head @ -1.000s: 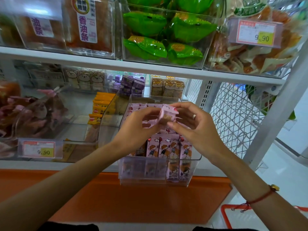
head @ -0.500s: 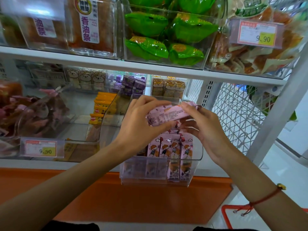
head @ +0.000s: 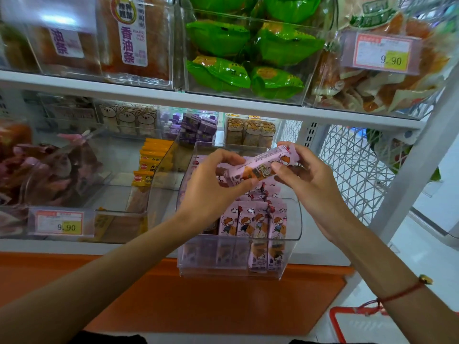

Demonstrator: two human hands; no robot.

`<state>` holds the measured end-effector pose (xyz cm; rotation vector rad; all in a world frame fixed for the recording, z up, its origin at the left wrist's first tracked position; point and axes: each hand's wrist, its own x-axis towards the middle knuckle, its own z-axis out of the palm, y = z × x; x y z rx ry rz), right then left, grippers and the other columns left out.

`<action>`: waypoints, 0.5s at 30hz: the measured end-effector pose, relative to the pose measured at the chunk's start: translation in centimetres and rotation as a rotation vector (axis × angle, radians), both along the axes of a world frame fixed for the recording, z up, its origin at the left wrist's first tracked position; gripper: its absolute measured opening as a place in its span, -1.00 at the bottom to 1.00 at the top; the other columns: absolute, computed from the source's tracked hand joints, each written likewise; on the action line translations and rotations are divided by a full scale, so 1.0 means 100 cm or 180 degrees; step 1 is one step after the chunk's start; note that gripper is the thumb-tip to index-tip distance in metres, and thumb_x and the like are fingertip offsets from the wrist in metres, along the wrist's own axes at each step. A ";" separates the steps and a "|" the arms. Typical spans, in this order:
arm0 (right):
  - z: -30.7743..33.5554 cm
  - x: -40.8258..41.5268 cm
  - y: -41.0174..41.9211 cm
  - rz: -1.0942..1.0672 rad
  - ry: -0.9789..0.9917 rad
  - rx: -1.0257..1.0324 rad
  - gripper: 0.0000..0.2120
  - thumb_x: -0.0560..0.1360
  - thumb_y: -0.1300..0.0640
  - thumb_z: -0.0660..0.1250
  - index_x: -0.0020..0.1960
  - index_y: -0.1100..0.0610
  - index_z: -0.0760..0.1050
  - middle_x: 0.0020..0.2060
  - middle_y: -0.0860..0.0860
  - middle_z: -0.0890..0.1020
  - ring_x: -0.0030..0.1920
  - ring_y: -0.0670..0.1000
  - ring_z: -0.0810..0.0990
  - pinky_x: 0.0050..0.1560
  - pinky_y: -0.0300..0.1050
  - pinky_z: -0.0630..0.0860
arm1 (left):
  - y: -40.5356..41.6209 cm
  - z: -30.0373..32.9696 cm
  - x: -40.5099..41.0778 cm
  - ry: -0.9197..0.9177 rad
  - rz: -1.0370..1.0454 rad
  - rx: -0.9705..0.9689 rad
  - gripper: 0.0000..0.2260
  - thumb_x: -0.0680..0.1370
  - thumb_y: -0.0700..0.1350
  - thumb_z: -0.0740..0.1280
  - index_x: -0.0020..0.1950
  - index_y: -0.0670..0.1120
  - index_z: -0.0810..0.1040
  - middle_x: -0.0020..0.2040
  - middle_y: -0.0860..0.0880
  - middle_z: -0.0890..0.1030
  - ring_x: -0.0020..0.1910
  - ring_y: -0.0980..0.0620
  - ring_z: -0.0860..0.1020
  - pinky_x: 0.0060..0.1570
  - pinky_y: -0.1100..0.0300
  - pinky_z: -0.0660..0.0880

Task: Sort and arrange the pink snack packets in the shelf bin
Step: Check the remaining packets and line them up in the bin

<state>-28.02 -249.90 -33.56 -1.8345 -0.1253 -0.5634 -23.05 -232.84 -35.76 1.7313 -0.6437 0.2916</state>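
Note:
A clear plastic bin [head: 293, 240] juts out from the lower shelf, holding several upright pink snack packets [head: 253, 220] with a cartoon child on them. Above the bin, both hands hold one pink packet [head: 258, 166] lying sideways, tilted up to the right. My left hand [head: 213, 184] grips its lower left end, thumb underneath. My right hand [head: 305, 180] pinches its upper right end between thumb and fingers. A red string bracelet sits on the right wrist.
A bin of yellow packets [head: 152, 162] stands left of the pink one, with a 9.90 price tag [head: 59, 223] further left. Green packets [head: 246, 53] fill the upper shelf bin. A white wire side panel [head: 352, 167] closes the right. A red basket [head: 347, 319] sits below right.
The packet has been turned from end-on to lying sideways and lifted slightly to the right. Both hands have shifted apart along it to hold its two ends.

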 end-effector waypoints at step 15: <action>-0.007 0.006 -0.016 -0.1186 -0.0536 0.0299 -0.64 0.49 0.19 0.38 0.13 -0.01 0.26 -0.06 -0.16 0.52 -0.12 -0.28 0.59 -0.21 -0.46 0.48 | -0.029 -0.021 0.028 -0.0972 0.0151 0.3047 -0.41 0.53 0.31 0.13 0.45 0.00 0.32 0.45 0.02 0.33 0.44 0.01 0.21 0.38 0.01 0.19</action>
